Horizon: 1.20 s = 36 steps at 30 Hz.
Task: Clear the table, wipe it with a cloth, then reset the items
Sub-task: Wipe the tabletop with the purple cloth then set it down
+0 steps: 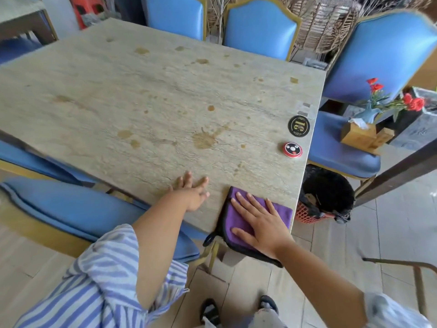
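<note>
A stone-patterned table (142, 95) carries several brown stains. At its near right corner lies a folded purple cloth (233, 217) with black trim, partly hanging over the edge. My right hand (259, 221) presses flat on the cloth with fingers spread. My left hand (192, 191) rests flat on the bare tabletop just left of the cloth, fingers straight. On the chair seat to the right sit a vase of red flowers (371, 107), a wooden tissue box (358, 133) and a small wooden block (383, 138).
A black round number plate (299, 126) and a red call button (293, 149) lie near the table's right edge. Blue chairs (260, 27) ring the table. A red bin with a black bag (324, 197) stands on the floor by the right corner.
</note>
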Tool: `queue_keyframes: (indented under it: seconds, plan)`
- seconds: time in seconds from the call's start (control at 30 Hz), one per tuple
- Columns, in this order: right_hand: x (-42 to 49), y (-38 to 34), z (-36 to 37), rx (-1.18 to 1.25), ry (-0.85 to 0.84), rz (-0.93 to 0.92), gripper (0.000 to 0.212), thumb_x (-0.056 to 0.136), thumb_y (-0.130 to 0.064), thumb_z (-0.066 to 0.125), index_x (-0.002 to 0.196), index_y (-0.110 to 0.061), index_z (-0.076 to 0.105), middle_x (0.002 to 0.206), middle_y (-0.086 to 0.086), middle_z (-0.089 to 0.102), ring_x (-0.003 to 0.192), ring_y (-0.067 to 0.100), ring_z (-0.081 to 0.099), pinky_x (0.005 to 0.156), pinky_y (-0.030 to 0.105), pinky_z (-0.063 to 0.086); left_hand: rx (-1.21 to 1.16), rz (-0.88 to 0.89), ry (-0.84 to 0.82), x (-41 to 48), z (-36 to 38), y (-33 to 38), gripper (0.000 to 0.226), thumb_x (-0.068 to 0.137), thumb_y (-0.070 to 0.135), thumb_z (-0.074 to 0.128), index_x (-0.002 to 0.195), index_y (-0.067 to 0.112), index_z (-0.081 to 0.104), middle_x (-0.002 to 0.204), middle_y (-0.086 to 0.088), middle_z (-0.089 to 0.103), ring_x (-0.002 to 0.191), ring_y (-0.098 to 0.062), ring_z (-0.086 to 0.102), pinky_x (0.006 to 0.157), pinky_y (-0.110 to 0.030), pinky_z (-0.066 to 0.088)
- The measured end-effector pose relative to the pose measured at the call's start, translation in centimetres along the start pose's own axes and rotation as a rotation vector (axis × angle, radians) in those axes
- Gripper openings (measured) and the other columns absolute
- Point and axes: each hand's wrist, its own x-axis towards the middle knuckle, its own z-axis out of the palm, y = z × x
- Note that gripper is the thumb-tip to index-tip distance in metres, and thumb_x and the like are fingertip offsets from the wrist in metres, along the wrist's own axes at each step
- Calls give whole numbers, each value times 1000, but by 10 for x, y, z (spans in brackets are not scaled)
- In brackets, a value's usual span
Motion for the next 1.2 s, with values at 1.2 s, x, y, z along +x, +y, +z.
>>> queue_keyframes:
  seconds: [1.2]
  plan:
    - [190,31,-27,32,89,184,68,94,-55,21,150,-23,0,158,-6,-4,146,14,-7,119,41,-4,-255,-201,223,39,11,-34,66,96,57,15,142,36,-27,147,-2,-43,135,-29,-38,109,-57,-18]
